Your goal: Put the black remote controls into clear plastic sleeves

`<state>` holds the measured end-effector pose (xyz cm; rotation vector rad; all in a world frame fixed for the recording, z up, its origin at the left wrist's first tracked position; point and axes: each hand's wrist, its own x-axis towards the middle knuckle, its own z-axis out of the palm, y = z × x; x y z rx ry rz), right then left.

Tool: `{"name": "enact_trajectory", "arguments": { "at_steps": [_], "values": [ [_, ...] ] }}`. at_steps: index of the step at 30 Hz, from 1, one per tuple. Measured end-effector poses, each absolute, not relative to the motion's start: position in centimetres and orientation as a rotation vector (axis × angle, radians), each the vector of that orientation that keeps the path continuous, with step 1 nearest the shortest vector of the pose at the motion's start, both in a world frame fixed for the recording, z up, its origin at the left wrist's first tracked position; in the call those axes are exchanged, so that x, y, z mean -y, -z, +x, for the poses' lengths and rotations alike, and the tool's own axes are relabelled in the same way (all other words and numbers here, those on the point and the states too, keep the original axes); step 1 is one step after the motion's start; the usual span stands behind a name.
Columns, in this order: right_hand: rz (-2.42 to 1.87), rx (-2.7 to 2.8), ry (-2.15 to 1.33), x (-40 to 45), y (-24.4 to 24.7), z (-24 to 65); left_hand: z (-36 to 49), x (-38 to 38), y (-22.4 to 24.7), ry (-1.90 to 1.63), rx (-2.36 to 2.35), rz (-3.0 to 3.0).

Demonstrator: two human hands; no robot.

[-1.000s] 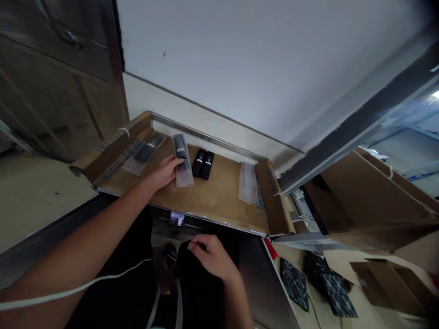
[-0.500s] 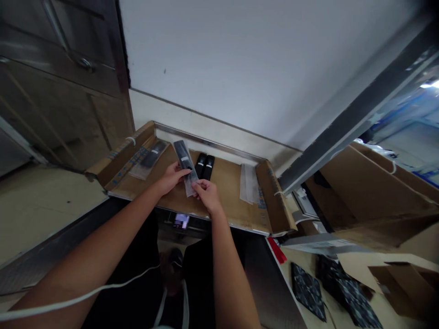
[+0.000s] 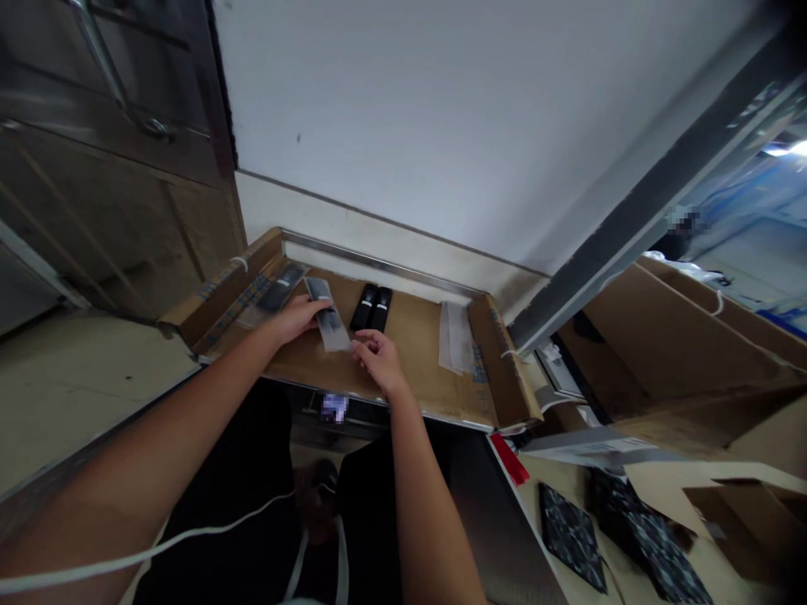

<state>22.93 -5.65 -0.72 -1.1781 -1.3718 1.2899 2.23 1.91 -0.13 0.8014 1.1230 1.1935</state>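
The left hand (image 3: 299,318) grasps a clear plastic sleeve (image 3: 334,334) by its left long edge, thumb on top, over the left-hand part of the cardboard liner (image 3: 409,374) on the tabletop. A dark handheld device (image 3: 319,290) with a pale label shows through the sleeve's far half; the near half looks paler. The sleeve's long axis runs obliquely, its far end pointing toward the wall (image 3: 391,151) and leaning left, its near end pointing toward the person and the right hand (image 3: 380,360). That hand has its fingers curled in, their tips just beside the sleeve's near right corner; whether they pinch it or are free of it, I cannot tell.

Just right of the sleeve, two black handheld devices (image 3: 380,313) lie side by side, long axes parallel, far ends leaning slightly right. To the left, beyond the left hand, another sleeved device (image 3: 279,288) lies slantwise, its far end angled well to the right. Flat translucent sleeves (image 3: 455,340) lie near the liner's folded right wall (image 3: 506,363), their long axes pointing roughly away from the person.
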Motion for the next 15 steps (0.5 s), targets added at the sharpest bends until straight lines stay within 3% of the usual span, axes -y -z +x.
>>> {"name": "enact_trajectory", "arguments": {
  "at_steps": [5, 9, 15],
  "values": [
    [-1.181, 1.294, -1.218, 5.3, 1.2, 23.1, -2.7, -5.0, -1.5, -1.234, -1.622, 1.265],
    [-1.180, 1.279, -1.199, 5.2, 1.4, 23.0, -4.3, -5.5, -3.3, -1.234, -1.737, 1.760],
    [-1.173, 1.257, -1.162, 4.7, 2.0, 23.1, -3.0, -3.6, -2.6, -0.915, -1.884, 2.003]
  ]
}}
